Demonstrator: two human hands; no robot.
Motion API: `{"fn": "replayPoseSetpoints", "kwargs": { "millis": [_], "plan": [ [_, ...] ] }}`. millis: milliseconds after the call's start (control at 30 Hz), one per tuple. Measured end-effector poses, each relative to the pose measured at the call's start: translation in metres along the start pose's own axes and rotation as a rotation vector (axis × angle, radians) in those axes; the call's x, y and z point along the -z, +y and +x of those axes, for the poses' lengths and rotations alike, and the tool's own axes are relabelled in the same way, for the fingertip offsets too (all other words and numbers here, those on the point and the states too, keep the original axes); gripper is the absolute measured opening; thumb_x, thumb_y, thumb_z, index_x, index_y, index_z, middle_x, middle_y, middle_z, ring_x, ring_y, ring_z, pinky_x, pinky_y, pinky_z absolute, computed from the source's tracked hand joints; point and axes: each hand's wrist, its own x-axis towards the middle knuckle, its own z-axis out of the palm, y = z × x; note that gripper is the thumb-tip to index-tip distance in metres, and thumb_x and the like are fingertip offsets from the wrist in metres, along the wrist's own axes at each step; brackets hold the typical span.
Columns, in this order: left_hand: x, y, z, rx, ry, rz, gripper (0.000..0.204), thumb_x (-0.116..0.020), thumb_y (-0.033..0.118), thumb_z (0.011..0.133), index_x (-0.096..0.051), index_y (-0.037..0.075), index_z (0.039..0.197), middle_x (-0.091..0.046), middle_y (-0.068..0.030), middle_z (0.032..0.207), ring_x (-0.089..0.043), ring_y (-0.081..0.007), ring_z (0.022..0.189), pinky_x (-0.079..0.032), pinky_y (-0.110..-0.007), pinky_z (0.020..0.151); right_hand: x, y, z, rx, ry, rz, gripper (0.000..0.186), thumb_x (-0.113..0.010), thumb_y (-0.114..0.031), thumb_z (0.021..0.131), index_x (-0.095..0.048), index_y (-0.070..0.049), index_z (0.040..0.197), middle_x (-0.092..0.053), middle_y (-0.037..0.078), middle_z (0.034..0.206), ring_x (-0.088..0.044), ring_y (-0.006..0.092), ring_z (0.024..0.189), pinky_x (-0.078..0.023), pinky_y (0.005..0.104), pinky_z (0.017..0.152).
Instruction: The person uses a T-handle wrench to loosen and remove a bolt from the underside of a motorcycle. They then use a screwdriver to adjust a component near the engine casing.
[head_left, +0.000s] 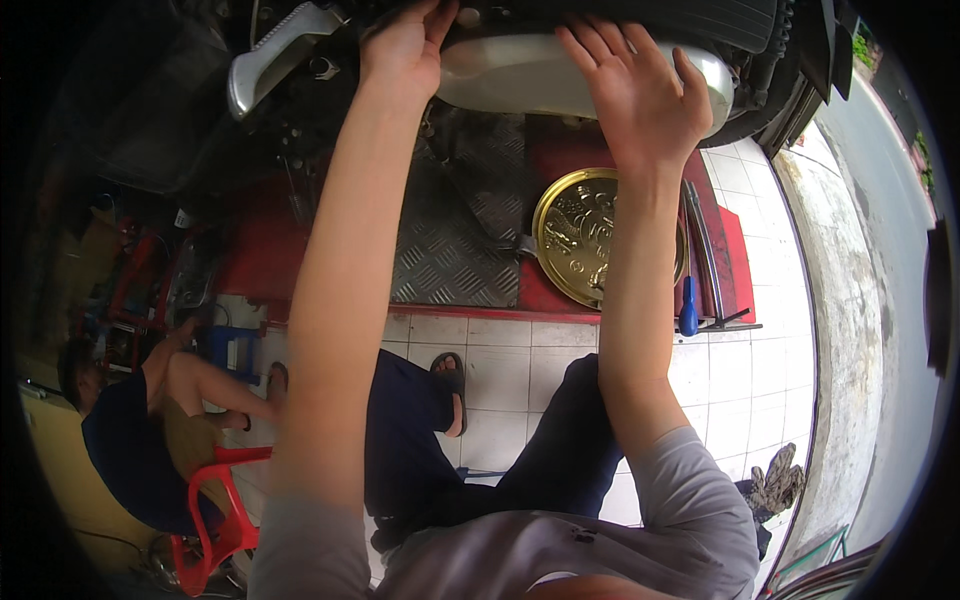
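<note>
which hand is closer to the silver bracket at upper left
The left hand, to the right of the bracket; the right hand is farther off, fingers spread at the silver cover.

The exhaust [515, 78] is silver; the tray [575, 235], gold with raised figures.

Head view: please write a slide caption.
Left hand and right hand at a silver motorbike cover, round golden tray nearby.
</note>
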Motion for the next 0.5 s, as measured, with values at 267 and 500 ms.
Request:
{"fn": "replayPoseSetpoints", "kwargs": {
  "millis": [267, 500],
  "plan": [
    [0.018, 0.01, -0.096, -0.062, -0.176, 0.245, 0.019, -0.056, 0.004, 0.094, -0.057, -0.004, 0.111, -0.067, -0.0132, 0.1, -0.068, -0.021, 0.079, -0.054, -0.027, 0.07, -0.015, -0.001, -0.004, -0.074, 0.232, -0.346, 0.034, -0.048, -0.017, 0.091, -0.051, 0.01, 0.113, -0.047, 0.029, 0.132, -0.046, 0.0396, 0.125, -0.037, 0.0433, 0.109],
    [0.129, -0.069, -0.21, 0.348, -0.51, 0.381, 0.017, -0.063, 0.007, 0.09, -0.064, 0.0, 0.106, -0.067, -0.0066, 0.08, -0.06, -0.0098, 0.063, -0.047, -0.021, 0.057, -0.003, -0.084, -0.032, -0.118, 0.405, -1.16, 0.037, -0.047, -0.024, 0.093, -0.058, 0.007, 0.109, -0.062, 0.023, 0.11, -0.059, 0.0313, 0.108, -0.042, 0.046, 0.103]
  ]
}}
